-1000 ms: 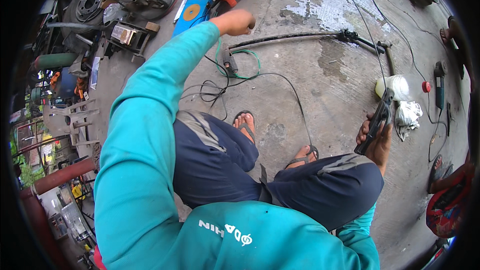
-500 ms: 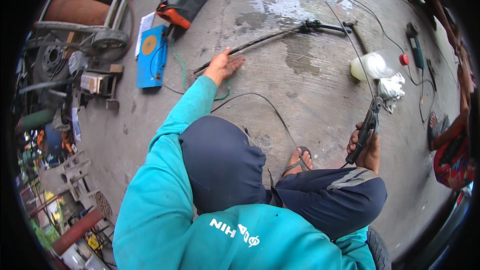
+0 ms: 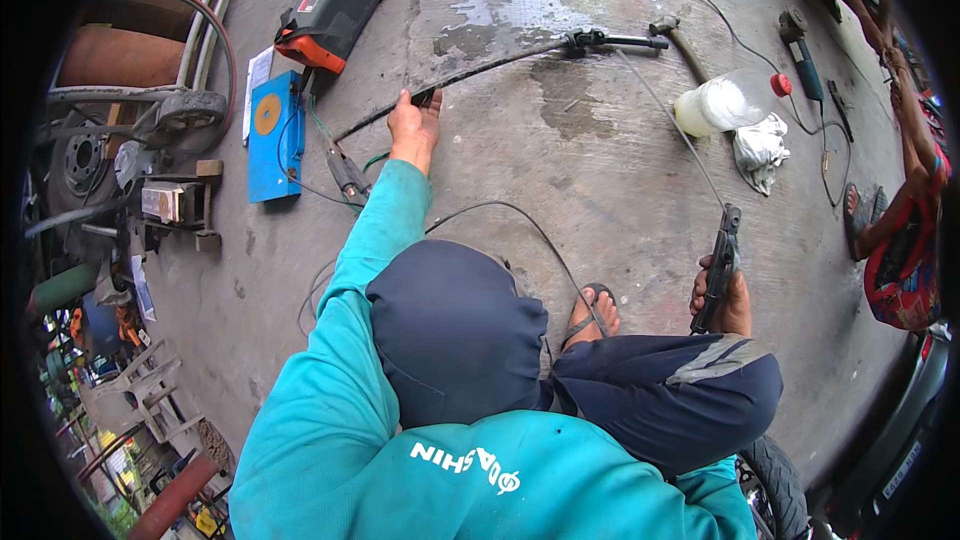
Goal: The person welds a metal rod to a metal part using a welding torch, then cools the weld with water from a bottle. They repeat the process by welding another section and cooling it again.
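My left hand (image 3: 415, 130) reaches forward, palm up, with thumb and fingers closed about a long dark metal shaft (image 3: 482, 70). A universal joint (image 3: 588, 38) sits toward the shaft's far right end. Close to its near left end lies a grey clamp (image 3: 348, 176) on a cable. My right hand (image 3: 738, 302) is closed round a black welding electrode holder (image 3: 720, 265) above my bent knee. From its jaws a long thin welding rod (image 3: 672, 126) slants up and left; its tip appears near the joint, but contact cannot be judged.
An orange-and-black welding machine (image 3: 335, 10) and a blue box (image 3: 275, 138) stand left. To the right are a hammer (image 3: 684, 48), a plastic bottle (image 3: 722, 103), a white crumpled bag (image 3: 760, 152) and an angle grinder (image 3: 802, 58). Cables cross the concrete. Another person (image 3: 900, 190) is at far right.
The view has turned slightly. My left hand's fingers, spread out before, now bend about the shaft. The clamp by the shaft's end has come into sight. My right hand still holds the electrode holder.
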Available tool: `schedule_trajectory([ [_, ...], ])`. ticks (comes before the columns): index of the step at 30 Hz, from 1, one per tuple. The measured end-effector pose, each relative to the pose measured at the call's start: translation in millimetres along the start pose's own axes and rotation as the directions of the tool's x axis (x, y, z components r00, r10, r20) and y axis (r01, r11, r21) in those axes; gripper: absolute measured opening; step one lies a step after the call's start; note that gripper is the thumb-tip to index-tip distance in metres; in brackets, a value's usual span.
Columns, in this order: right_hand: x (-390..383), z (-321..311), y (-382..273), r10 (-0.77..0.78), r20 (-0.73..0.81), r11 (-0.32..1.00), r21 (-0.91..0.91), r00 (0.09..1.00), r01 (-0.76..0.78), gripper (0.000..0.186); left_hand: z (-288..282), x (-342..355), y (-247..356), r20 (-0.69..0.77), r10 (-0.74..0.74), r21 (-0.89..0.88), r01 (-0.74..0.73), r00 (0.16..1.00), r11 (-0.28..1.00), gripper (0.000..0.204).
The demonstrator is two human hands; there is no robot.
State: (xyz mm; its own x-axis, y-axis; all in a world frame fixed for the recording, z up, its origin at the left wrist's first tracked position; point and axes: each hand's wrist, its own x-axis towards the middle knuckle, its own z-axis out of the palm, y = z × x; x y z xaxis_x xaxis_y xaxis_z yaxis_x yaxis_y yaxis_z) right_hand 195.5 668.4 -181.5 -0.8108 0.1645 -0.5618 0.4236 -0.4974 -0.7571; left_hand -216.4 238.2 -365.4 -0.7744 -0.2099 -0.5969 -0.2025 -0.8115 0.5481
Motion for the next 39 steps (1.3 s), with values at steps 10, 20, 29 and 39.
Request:
schedule_trajectory([
  [10, 8, -8, 8, -0.016, 0.041, 0.999, 0.034, 0.999, 0.015, 0.085, 42, -39, 85, 0.256, 0.430, 0.301, -0.494, 0.866, 0.816, 0.033],
  [20, 21, -1, -38, -0.222, 0.022, 0.920, -0.327, 0.975, 0.217, 0.095, 78, -89, 124, 0.539, 0.615, 0.410, -0.817, 0.575, 0.405, 0.035],
  [29, 35, 21, -76, -0.244, 0.028, 0.829, -0.513, 0.969, 0.224, 0.076, 122, -142, 122, 0.690, 0.409, 0.491, -0.801, 0.597, 0.343, 0.031],
  [39, 39, 5, -57, -0.207, -0.133, 0.835, -0.540, 0.969, 0.104, 0.060, 168, -137, 77, 0.662, 0.412, 0.275, -0.714, 0.626, 0.644, 0.027],
])
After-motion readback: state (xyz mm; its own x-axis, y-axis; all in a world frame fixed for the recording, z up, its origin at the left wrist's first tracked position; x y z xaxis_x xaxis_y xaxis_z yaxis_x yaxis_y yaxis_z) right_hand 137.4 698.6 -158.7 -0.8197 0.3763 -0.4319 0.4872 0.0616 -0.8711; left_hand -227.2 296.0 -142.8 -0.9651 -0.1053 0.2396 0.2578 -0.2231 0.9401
